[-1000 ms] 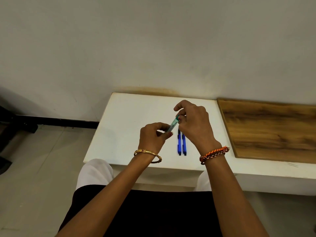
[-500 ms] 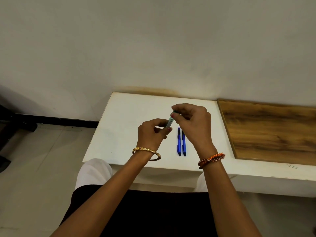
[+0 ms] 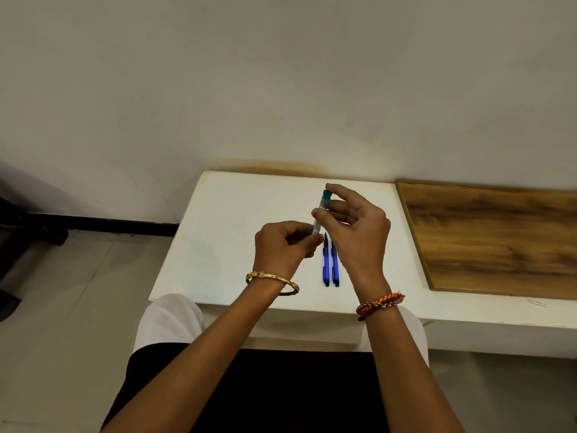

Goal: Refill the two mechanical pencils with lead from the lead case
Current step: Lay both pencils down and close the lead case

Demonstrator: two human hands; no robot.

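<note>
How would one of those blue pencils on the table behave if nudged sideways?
Probably it would roll: each blue pencil looks slim and round, lying flat on the smooth white table. It likely feels light and stiff. Its neighbour lies right beside it, so a sideways push may knock both.

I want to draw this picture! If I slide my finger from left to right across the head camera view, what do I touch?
Gold bangle → left hand → lead case → two blue mechanical pencils → right hand → wooden board.
</note>
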